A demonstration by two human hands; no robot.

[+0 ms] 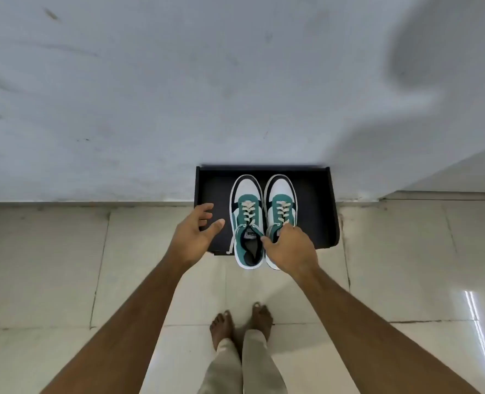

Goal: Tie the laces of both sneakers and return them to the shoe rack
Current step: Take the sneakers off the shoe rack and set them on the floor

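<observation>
Both sneakers stood side by side on the black shoe rack (315, 194), toes toward 12 o'clock. My right hand (288, 248) lay over the right sneaker (281, 203), fingers apparently pinched on its collar; the contact itself was hidden. My left hand (197, 230) hovered empty, fingers spread, at 9 o'clock of the left sneaker (247, 211), whose lace (231, 242) hung untied.

Ahead of you at 12 o'clock stands a pale grey wall (150, 95), scuffed with dark marks and shadowed at 2 o'clock. Under you lies a glossy cream tiled floor (64, 265), with light glinting at 4 o'clock.
</observation>
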